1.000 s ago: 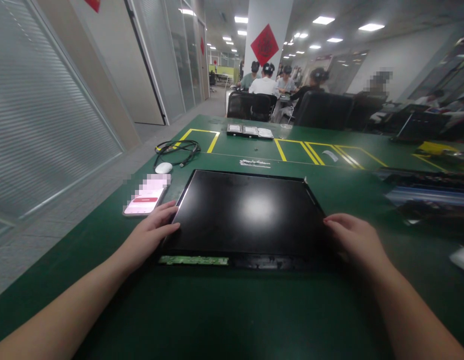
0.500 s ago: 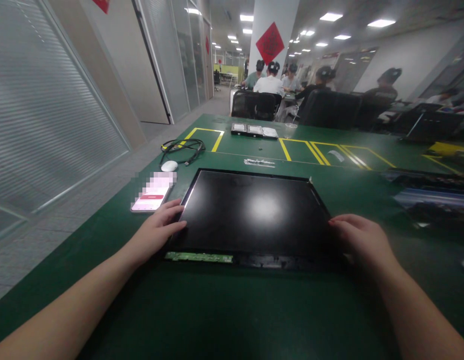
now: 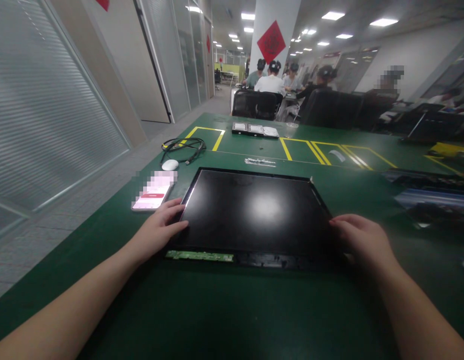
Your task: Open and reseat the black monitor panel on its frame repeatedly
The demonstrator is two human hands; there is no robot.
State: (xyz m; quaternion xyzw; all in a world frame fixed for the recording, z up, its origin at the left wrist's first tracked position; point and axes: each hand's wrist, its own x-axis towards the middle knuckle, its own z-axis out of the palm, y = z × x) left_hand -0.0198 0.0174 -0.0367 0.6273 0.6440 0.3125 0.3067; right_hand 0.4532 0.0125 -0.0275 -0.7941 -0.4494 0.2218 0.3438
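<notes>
Left hand [image 3: 162,231] and right hand [image 3: 361,240] lie open on side edges of flat black screen [image 3: 254,210]; likely stiff, glossy, fragile, best held by edges

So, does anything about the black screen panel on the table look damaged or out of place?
Yes. The screen panel has no cover along its near edge: a green circuit strip lies bare there. The glass itself shows no crack. The left hand and right hand rest at its sides.

Dim overall — ceiling lights [image 3: 383,22] glare off the dark panel [image 3: 256,210]; edges warped, blurred.
</notes>
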